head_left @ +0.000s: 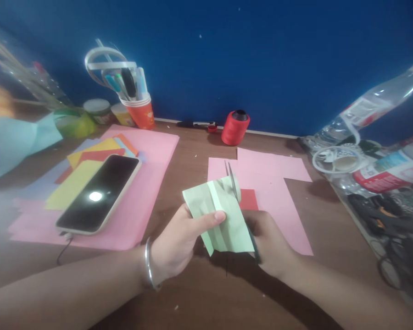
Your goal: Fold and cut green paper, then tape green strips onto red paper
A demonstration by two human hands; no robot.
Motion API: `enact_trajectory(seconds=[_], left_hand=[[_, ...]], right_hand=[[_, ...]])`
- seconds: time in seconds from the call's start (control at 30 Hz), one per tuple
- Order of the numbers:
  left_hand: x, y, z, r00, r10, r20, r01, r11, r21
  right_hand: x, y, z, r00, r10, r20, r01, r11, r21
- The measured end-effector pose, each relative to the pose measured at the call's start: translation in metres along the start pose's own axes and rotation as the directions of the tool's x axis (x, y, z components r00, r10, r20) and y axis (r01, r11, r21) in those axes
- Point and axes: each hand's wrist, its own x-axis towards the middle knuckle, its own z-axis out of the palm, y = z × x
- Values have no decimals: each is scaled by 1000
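Observation:
Creased pale green paper (232,229) is pinched in my left hand (179,240), thumb on top and the other fingers beneath. My right hand (270,245) is closed on a pair of scissors (232,179), whose handles are mostly hidden behind the paper. The two blades stick up past the paper's upper right edge, slightly apart, with the sheet's edge by them. Under and beyond my hands lie pink paper sheets (278,206) and a small red paper piece (248,199) on the brown table (179,279).
At left, a phone (99,195) with a cable rests on stacked coloured papers (161,151). Behind stand an orange paper cup (141,112) of pens, a black marker (197,124) and a red thread spool (235,128). Plastic bottles (395,167) and clutter line the right edge.

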Motion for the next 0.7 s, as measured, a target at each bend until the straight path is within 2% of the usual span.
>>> enact_trajectory(seconds=[0.23,0.4,0.7], left_hand=[[0,1,0,1000,-2,-1,2,1000,12],[-1,1,0,1000,-7,-5,7,1000,4],[-2,1,-1,998,-59,17,59,998,-24]], right_hand=[[1,4,1,999,-36,-22,35,999,-42],[0,-3,0,1000,-11,14,11,1000,-6],[1,5,-1,999,28,-28,-28,1000,13]])
